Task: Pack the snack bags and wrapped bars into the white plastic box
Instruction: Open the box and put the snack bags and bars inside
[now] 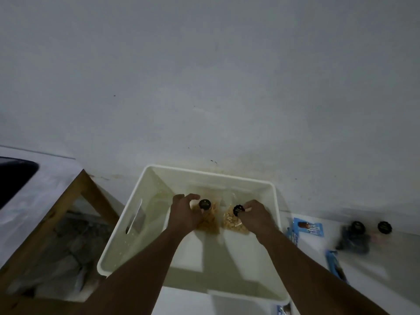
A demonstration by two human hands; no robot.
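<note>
The white plastic box (136, 214) stands on the white surface below the wall. Both my hands reach inside it, near the far wall. My left hand (185, 212) grips a clear snack bag of brownish pieces (210, 220) with a round black label. My right hand (255, 215) holds a second clear snack bag of pale yellow pieces (233, 222), fingers pinching at its black label. Both bags sit side by side on the box floor. Blue wrapped bars (308, 227) (335, 264) lie outside, right of the box.
Two more bags with black round labels, a dark bag (353, 238) and a pale bag (381, 230), lie on the surface at the far right. Another blue wrapper (283, 310) shows below the box. A wooden-framed stand (75, 201) with a dark object stands to the left.
</note>
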